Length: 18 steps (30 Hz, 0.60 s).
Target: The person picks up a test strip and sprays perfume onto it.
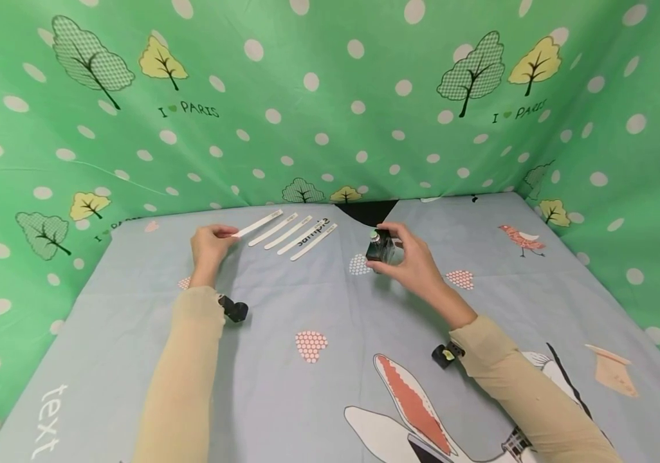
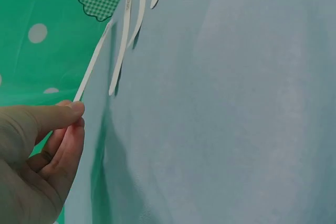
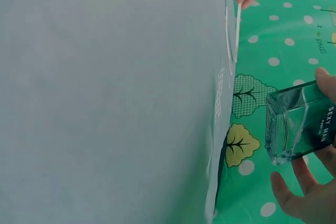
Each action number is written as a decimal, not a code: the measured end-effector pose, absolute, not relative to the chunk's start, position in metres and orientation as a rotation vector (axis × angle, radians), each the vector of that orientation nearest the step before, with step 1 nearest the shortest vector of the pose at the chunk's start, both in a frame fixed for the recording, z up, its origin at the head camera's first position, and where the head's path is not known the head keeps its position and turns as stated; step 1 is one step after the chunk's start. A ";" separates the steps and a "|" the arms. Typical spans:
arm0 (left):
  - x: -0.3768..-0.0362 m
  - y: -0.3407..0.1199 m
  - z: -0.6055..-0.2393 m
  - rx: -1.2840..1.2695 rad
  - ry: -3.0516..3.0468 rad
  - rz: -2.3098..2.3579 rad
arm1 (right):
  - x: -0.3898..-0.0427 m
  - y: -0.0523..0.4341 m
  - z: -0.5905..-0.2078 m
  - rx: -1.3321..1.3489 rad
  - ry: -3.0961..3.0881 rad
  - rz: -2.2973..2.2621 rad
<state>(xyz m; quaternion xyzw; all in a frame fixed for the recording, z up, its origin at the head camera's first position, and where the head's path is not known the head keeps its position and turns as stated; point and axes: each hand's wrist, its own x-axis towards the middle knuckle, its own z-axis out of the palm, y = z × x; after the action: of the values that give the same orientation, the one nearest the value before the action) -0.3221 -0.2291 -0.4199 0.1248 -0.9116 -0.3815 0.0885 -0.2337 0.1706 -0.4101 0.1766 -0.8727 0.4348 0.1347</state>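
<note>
My left hand (image 1: 210,247) pinches the near end of a white paper test strip (image 1: 257,224) between thumb and fingers. In the left wrist view this strip (image 2: 93,69) points away from the fingertips. Several similar strips (image 1: 287,233) lie side by side on the cloth just right of it, with small print at their far ends. My right hand (image 1: 413,260) grips a perfume bottle (image 1: 377,249) of clear glass shading to dark, its small metallic spray top (image 1: 374,236) showing. White lettering reading "SEXY MAN" is on the bottle (image 3: 302,124) in the right wrist view.
A grey-blue printed cloth (image 1: 272,289) with hearts, a bird and a rabbit covers the table. Green dotted curtains (image 1: 318,109) with tree prints rise behind it and at both sides. Black wrist cameras (image 1: 236,310) sit on both wrists.
</note>
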 end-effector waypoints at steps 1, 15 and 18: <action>-0.322 -0.229 -0.421 0.377 -2.716 -1.135 | -0.234 0.171 -0.410 0.502 -2.539 1.251; -0.320 -0.233 -0.422 0.445 -2.778 -1.229 | -0.247 0.187 -0.414 0.581 -2.573 1.483; -0.318 -0.234 -0.422 0.466 -2.781 -1.244 | -0.248 0.190 -0.415 0.579 -2.604 1.526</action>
<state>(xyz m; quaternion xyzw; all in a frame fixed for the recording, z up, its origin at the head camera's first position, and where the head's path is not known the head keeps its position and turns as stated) -0.3183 -0.2343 -0.4222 0.1510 -0.9020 -0.4034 0.0300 -0.2475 0.1897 -0.4147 0.1883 -0.8468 0.4963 0.0344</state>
